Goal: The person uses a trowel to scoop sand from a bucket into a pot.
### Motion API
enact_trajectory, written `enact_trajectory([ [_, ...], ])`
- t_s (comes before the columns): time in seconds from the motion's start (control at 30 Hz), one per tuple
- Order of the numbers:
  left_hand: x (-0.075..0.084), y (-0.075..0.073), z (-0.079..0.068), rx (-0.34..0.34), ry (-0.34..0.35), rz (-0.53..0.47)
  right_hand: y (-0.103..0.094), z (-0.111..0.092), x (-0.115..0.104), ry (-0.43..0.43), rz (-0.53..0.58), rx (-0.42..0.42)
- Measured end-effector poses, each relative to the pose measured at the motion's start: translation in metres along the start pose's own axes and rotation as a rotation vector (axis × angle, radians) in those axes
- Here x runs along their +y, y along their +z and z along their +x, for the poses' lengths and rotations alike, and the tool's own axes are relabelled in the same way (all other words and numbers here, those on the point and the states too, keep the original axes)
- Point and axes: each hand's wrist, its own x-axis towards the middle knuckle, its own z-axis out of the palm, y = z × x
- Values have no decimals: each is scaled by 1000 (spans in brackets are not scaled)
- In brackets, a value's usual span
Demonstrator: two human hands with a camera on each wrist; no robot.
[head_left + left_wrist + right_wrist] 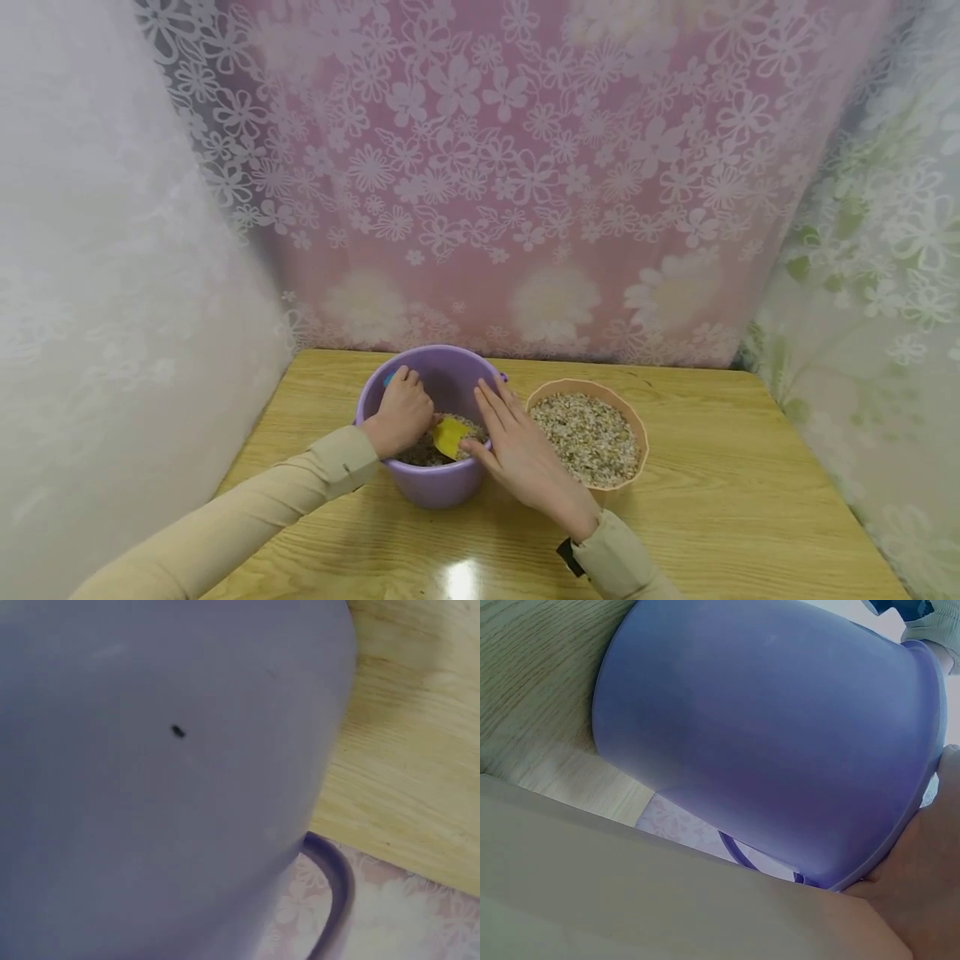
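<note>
A purple bucket [435,487] stands on the wooden table, a layer of gravel-like grains [423,454] at its bottom. My left hand [403,412] reaches over its rim with curled fingers and grips a toy shovel. The shovel's yellow blade [450,437] lies against the grains, and a blue end [389,379] shows past the fist. Across the right side of the rim rests my right hand [517,454], fingers straight and thumb spread. That hand also meets the rim in the right wrist view, while the left wrist view shows only the bucket's wall [180,795].
Close by on the right, a peach-coloured basin [643,442] holds a heap of pale mixed grains [585,437]. Its side fills the lower part of the right wrist view. Flowered curtains [525,167] hang behind and beside the wooden table [720,500].
</note>
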Motion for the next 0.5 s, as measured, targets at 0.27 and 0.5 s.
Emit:
enact_trajectory([
  [0.27,-12,-11,-6,36,-41,-110,2,-1,1,8,-20,7],
  [0.5,-21,-15,-13,137,-111,-194,3,-1,0,10,-24,19],
])
